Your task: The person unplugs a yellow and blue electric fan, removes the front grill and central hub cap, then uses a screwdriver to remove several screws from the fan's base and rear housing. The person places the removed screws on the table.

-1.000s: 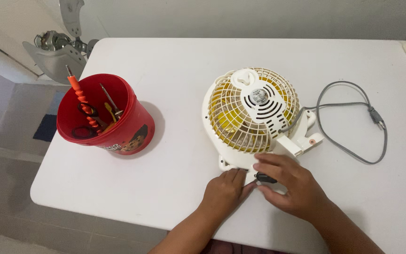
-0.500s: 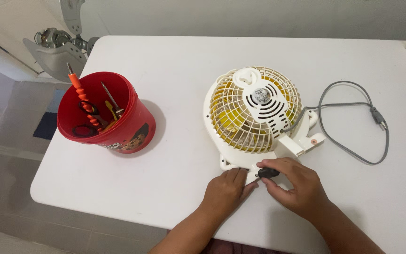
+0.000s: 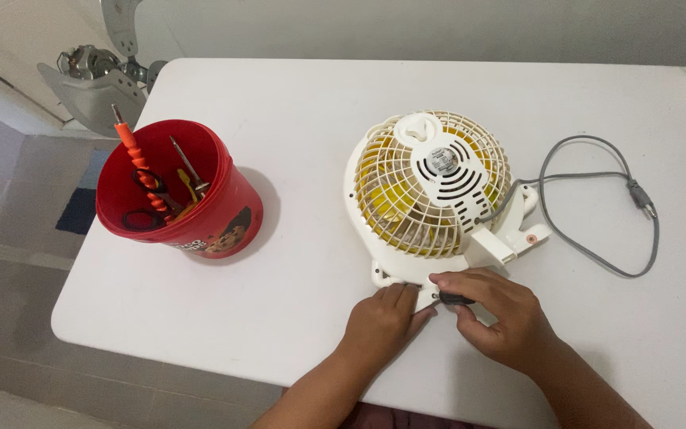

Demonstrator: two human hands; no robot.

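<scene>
Small white plastic desk fan with yellow blades [image 3: 430,187] laid face-down, frame centre. Rim pressed by left hand [image 3: 381,319], fingers flat, nothing grasped. Black-handled screwdriver [image 3: 452,299] pinched in right hand [image 3: 500,318], tip at lower rim. Screw-turning step judged; steady axial pressure called for.

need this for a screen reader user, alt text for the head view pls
Seen from above, a small white fan with yellow blades lies grille-up on a white table; the left hand steadies its near edge while the right hand works a dark-handled tool there. A red bucket of tools stands left.
</scene>
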